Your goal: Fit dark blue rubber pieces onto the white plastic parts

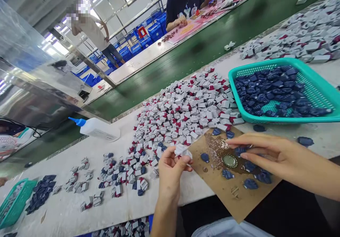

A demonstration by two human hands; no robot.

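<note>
My left hand [174, 164] pinches a small light-grey plastic part [183, 151] between thumb and fingers, at the left edge of a brown board [239, 203]. Above that board hovers my right hand [268, 155], its index finger stretched out and its thumb apart. A navy piece [240, 151] shows between those fingertips; whether they touch it I cannot tell. Several more navy pieces [250, 183] lie scattered on the board around a round disc [230, 161] in a wet, shiny patch.
Grey and maroon parts [183, 106] are heaped behind my hands. A teal basket [287, 119] of navy pieces stands right. A white bottle with a blue nozzle [99, 129] lies left. Beyond the green conveyor belt [159, 77], a person [183, 6] sits at work; another person [92, 31] stands.
</note>
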